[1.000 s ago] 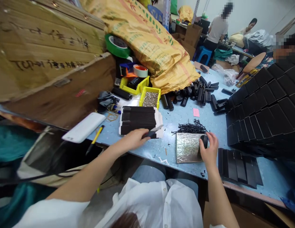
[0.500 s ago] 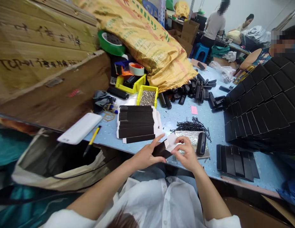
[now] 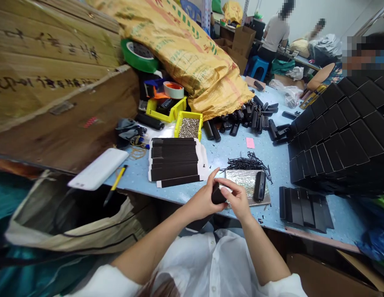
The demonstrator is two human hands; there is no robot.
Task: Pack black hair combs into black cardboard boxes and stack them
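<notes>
Between my hands is a small black cardboard box (image 3: 219, 195) with a white inside, held over the table's front edge. My left hand (image 3: 201, 199) wraps round its body, index finger pointing up. At the box's end, my right hand (image 3: 236, 197) pinches the white flap. Just beyond lies a silvery wrapped pad (image 3: 241, 183) with a black handheld device (image 3: 260, 186) on its right part. Behind the pad is a heap of thin black screws or pins (image 3: 249, 161). To the left, flattened black boxes (image 3: 175, 161) lie in an overlapping row.
Black boxes (image 3: 337, 136) are stacked high at the right, with several flat ones (image 3: 305, 208) before them. A yellow bin (image 3: 188, 126) of small metal parts, a yellow sack (image 3: 192, 62) and loose black devices (image 3: 256, 115) lie behind. A white phone-like slab (image 3: 99, 168) and marker (image 3: 116, 184) sit left.
Both hands have turned the box so its end faces me more. Its white flaps, standing open before, are now mostly folded in under my right fingers. The view has shifted slightly.
</notes>
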